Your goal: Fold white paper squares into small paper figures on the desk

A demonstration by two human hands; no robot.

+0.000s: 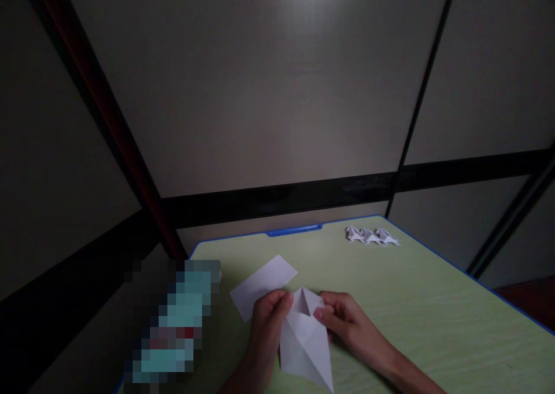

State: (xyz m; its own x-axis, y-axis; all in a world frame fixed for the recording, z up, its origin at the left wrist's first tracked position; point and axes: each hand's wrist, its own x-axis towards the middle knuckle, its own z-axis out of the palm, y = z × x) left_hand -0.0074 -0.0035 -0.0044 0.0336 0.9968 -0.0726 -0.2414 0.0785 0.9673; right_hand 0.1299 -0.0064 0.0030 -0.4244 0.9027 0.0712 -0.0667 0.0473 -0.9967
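A partly folded sheet of white paper (303,342) is held up over the near part of the table, with creases across it and a small opened pocket near its top. My left hand (269,319) pinches its left edge between thumb and fingers. On the opposite edge, my right hand (342,319) grips the paper with its thumb on the front face, and the fingers behind are partly hidden. Just beyond my left hand lies a flat white paper piece (262,282) on the tabletop.
The light green table (433,307) has a blue rim and a blue handle (295,230) at its far edge. Three small folded paper figures (372,235) stand in a row at the far right. A blurred-out teal object (182,313) is at the left. Panelled doors (277,93) rise behind.
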